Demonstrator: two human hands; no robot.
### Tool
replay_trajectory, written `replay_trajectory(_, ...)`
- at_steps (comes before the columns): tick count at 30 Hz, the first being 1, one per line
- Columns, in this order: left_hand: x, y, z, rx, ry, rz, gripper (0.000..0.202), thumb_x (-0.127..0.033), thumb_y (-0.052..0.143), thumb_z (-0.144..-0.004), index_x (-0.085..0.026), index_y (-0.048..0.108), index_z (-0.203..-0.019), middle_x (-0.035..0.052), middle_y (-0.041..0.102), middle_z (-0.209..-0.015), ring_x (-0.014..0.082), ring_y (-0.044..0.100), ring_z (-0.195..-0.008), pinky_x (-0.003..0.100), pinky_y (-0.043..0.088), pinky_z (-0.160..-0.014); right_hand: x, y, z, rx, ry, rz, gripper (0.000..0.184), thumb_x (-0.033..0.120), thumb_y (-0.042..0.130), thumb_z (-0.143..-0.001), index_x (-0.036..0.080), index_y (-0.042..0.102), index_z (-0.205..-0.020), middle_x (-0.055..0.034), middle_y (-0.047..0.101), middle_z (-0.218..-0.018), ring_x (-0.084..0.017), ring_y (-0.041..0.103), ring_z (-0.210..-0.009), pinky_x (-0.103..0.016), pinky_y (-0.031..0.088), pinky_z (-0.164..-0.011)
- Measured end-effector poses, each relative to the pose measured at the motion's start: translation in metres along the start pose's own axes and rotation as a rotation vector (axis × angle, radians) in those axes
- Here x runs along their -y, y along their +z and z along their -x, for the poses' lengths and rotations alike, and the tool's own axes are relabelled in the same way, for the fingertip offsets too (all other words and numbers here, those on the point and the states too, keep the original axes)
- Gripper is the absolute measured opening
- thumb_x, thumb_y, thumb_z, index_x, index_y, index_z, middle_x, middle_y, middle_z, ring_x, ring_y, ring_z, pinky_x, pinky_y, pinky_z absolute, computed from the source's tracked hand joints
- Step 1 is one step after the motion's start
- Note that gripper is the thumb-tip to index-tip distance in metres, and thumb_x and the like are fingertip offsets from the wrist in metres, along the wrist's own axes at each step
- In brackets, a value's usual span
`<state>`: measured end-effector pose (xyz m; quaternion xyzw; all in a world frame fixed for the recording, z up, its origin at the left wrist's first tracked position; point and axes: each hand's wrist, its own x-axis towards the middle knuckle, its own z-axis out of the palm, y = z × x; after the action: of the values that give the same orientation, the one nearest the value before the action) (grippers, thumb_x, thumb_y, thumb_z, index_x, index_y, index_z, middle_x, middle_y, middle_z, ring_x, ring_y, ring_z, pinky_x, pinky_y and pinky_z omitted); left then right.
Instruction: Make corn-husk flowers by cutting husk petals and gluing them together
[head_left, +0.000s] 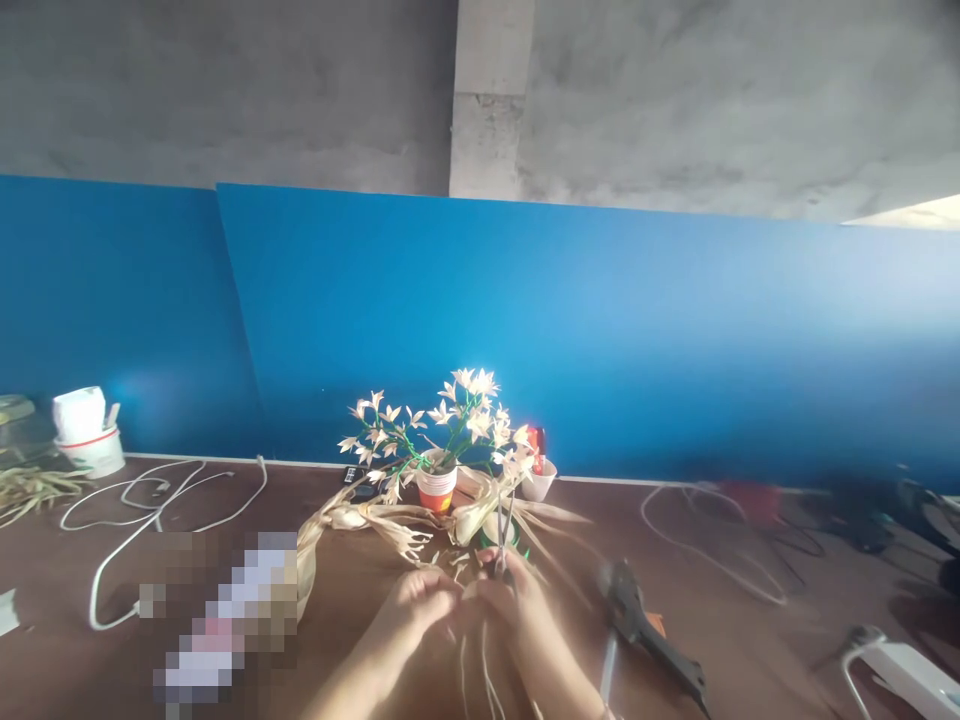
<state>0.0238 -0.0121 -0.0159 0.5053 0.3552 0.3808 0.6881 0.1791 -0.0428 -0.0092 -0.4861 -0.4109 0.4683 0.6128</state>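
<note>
Over the worktop [337, 590], the right hand [517, 602] has its fingers around the scissors [503, 545], blades pointing away from the person; the left hand [420, 605] is curled close beside it, its grip impossible to tell. Pale strips [485, 662] trail below the hands, and beyond stands a cup [436, 490] of flowers [478, 425].

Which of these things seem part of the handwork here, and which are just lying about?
Probably part of the work:
- scissors, in the right hand
- pale strips hanging below the hands
- dried husks just beyond
- perhaps the black tool nearby

Likely just lying about:
- white cable on the left
- white tub at far left
</note>
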Motion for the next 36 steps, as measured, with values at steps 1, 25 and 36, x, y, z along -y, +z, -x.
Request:
replay_trajectory(1, 0.001, -0.001, 0.000, 0.001, 0.000, 0.011, 0.030, -0.044, 0.074, -0.067, -0.014, 0.068, -0.068, 0.0011, 0.063, -0.063, 0.0135, 0.053, -0.060, 0.024, 0.038, -0.060, -0.001, 0.000, 0.000, 0.009, 0.007, -0.007, 0.019, 0.027, 0.067, -0.062, 0.018, 0.065, -0.079, -0.0001, 0.060, -0.067, -0.014, 0.051, -0.060, -0.023, 0.041, -0.055)
replay_trajectory(25, 0.012, -0.001, -0.008, 0.101, -0.103, -0.072, 0.040, -0.048, 0.086, -0.056, -0.013, 0.069, -0.065, -0.0031, 0.056, -0.054, 0.0085, 0.041, -0.052, 0.023, 0.025, -0.053, -0.013, 0.000, -0.003, 0.108, -0.048, 0.080, 0.025, 0.032, 0.074, -0.062, 0.017, 0.065, -0.080, 0.0013, 0.056, -0.065, -0.013, 0.046, -0.060, -0.022, 0.039, -0.054)
replay_trajectory(36, 0.020, 0.010, -0.007, -0.143, 0.065, 0.123, 0.038, -0.046, 0.084, -0.062, -0.017, 0.059, -0.067, -0.0039, 0.055, -0.062, 0.0112, 0.048, -0.062, 0.021, 0.034, -0.058, -0.006, 0.005, -0.002, -0.026, -0.134, 0.149, 0.020, 0.019, 0.071, -0.055, 0.019, 0.066, -0.074, -0.0003, 0.060, -0.066, -0.017, 0.051, -0.065, -0.023, 0.042, -0.056)
